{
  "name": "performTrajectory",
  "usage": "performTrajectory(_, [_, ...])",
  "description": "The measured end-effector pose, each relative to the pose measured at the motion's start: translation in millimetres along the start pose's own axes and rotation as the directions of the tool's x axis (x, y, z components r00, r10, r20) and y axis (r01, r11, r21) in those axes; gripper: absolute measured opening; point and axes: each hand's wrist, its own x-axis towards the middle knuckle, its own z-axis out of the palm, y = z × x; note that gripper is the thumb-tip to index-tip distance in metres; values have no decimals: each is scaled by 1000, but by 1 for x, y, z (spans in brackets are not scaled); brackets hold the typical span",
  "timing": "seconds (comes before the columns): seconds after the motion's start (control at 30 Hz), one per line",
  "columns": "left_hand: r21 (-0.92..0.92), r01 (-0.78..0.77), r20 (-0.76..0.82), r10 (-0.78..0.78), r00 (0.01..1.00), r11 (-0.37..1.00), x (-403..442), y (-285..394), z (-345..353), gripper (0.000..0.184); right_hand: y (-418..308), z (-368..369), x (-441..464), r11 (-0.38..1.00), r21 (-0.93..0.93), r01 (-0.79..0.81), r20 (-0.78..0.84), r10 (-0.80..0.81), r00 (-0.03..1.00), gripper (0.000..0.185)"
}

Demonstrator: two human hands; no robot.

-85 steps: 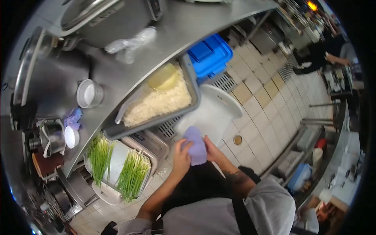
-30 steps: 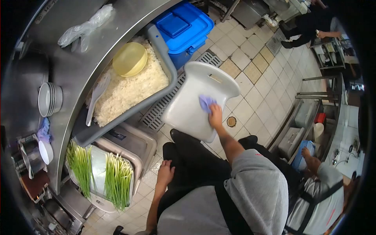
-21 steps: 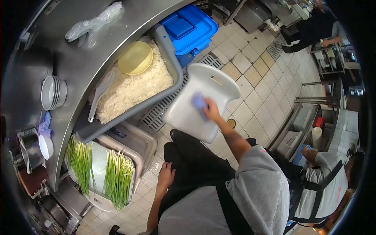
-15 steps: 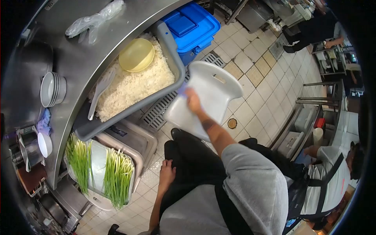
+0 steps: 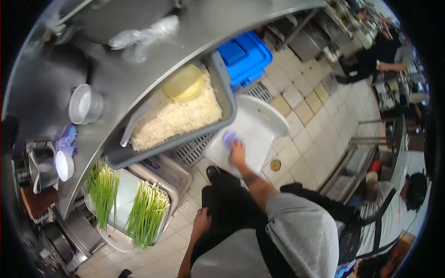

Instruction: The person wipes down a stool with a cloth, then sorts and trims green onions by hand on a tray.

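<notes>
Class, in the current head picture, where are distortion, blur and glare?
Head view: the steel counter bows along its front edge and the corners go black, likely a wide lens; same view, the right hand and purple cloth look soft, perhaps from motion; same view, pale glints show on the crumpled plastic.

**No Readable Lettering Is Showing**

No word, number, brand or sign is coming through legibly. A small dark patch (image 5: 151, 163) is showing on the rectangular taupe plastic tub (image 5: 169, 173), but blur is hiding any writing. A thin red mark (image 5: 398, 217) is running along a co-worker's light grey fabric shirt (image 5: 389, 224), appearing too small for reading.
</notes>
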Motion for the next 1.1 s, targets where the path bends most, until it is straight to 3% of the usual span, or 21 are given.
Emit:
performTrajectory(0.03, [17,17,17,-17,1000,1000,-3,3,-1,40,-3,27,-24,987,142,80,51,-88,995,38])
performTrajectory(0.07, [33,39,34,-40,999,999,-8,5,-1,40,-25,17,-41,973,165,160,194,-191,962,37])
performTrajectory(0.1, [20,13,49,-14,999,1000,-10,-3,6,41,-33,16,-48,964,253,81,444,-190,876,38])
performTrajectory(0.17, [-5,-32,86,33,996,999,-8,-20,21,44,-29,34,-42,910,292,293,626,-414,661,46])
performTrajectory(0.23, [-75,-27,12,28,1000,997,-28,-15,18,42,-54,-8,-21,890,353,288,762,-452,463,50])
performTrajectory(0.27, [-99,-26,-17,24,1000,995,-35,-18,18,41,-77,-48,-7,883,376,280,814,-459,356,53])
performTrajectory(0.33, [-99,-28,-73,21,997,995,-39,-20,14,38,-128,-135,19,794,463,394,781,-576,243,56])
performTrajectory(0.4, [-57,12,-101,-17,995,998,-55,-25,9,37,-187,-228,47,710,602,364,720,-681,137,52])
performTrajectory(0.47, [-79,174,-67,-179,982,982,-58,-23,-3,38,-262,-327,69,702,599,386,640,-709,296,43])
performTrajectory(0.5, [-102,259,-41,-265,963,960,-61,-20,-7,38,-279,-337,84,480,580,658,306,-877,370,42])
performTrajectory(0.53, [-119,259,-45,-266,963,958,-62,-19,-9,39,-312,-365,96,506,454,734,239,-862,447,40])
performTrajectory(0.57, [-142,265,-46,-274,961,954,-63,-20,-10,41,-337,-373,117,418,372,829,126,-907,401,42])
performTrajectory(0.63, [-228,297,-55,-316,947,927,-54,-30,8,43,-391,-377,142,467,44,883,133,-879,458,49])
performTrajectory(0.7, [-341,342,-48,-380,924,876,-32,-39,37,44,-437,-363,127,500,-508,701,33,-803,596,56])
performTrajectory(0.73, [-428,345,-59,-407,911,835,-32,-34,37,47,-459,-361,115,488,-374,789,64,-835,547,61])
performTrajectory(0.8, [-584,325,-82,-452,888,743,-27,-19,26,52,-490,-341,84,280,149,948,-2,-959,284,56])
performTrajectory(0.87, [-715,342,-90,-566,819,609,4,-15,52,63,-500,-300,32,202,521,829,84,-979,186,49])
performTrajectory(0.9, [-768,343,-89,-621,779,541,22,-14,59,69,-500,-272,12,124,621,774,91,-992,86,43])
performTrajectory(0.97, [-752,498,-34,-780,625,432,42,16,50,79,-483,-214,-19,205,739,642,295,-955,-35,40])
performTrajectory(1.0, [-737,563,-15,-842,539,373,50,26,39,84,-473,-182,-26,106,729,677,242,-964,-109,38])
performTrajectory(1.1, [-804,557,98,-877,470,209,74,29,24,91,-460,-124,-34,50,703,710,196,-973,-125,33])
